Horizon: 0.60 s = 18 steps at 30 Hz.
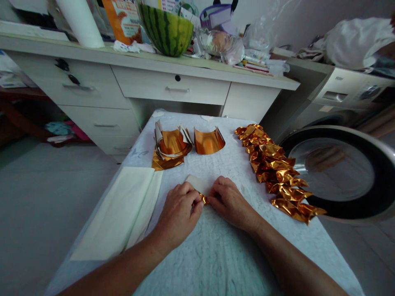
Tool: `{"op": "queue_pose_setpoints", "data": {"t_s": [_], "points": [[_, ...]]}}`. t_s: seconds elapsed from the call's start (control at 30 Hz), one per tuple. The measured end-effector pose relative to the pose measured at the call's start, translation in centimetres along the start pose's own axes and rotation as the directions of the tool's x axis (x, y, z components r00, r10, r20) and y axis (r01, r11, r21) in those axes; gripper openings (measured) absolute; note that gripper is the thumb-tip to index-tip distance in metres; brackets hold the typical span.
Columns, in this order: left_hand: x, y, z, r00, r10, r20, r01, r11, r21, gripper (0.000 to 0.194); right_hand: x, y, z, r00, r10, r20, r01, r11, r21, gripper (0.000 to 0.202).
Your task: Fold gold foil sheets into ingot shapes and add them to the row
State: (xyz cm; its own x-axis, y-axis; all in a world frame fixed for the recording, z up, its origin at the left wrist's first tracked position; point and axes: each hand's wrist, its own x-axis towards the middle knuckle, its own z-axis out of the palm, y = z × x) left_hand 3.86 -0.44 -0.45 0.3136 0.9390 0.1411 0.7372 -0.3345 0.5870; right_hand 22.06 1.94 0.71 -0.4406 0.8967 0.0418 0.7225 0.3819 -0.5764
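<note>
Between my hands, low over the cloth-covered table [234, 255], is a sheet of gold foil paper [197, 183] with its pale back up and its near edge folded to show gold. My left hand [182, 207] pinches the left part of that edge, fingers curled. On the other side my right hand [227, 200] has its thumb and fingers closed on the right part. Ahead of them stand a stack of curled gold foil sheets [171, 142] and one single curled gold sheet [210, 141]. A long row of folded gold foil pieces [271, 164] lies to the right.
Pale paper sheets [117, 213] lie along the table's left side. Behind stands a white desk [173, 88] bearing a cut watermelon [168, 31], a paper roll [82, 22] and plastic bags. A washing machine door [342, 172] hangs open at the right edge.
</note>
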Motion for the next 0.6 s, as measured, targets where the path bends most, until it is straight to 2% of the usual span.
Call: {"op": "queue_pose_setpoints", "data": {"t_s": [0.2, 0.6], "points": [[0.00, -0.07, 0.26, 0.999, -0.018, -0.035, 0.017, 0.999, -0.031, 0.013, -0.04, 0.03, 0.30, 1.000, 0.018, -0.025, -0.018, 1.000, 0.010, 0.011], [0.04, -0.10, 0.61, 0.999, -0.011, -0.040, 0.015, 0.995, 0.100, 0.015, 0.19, -0.34, 0.40, 0.999, 0.052, -0.007, -0.053, 0.998, -0.046, 0.013]]}}
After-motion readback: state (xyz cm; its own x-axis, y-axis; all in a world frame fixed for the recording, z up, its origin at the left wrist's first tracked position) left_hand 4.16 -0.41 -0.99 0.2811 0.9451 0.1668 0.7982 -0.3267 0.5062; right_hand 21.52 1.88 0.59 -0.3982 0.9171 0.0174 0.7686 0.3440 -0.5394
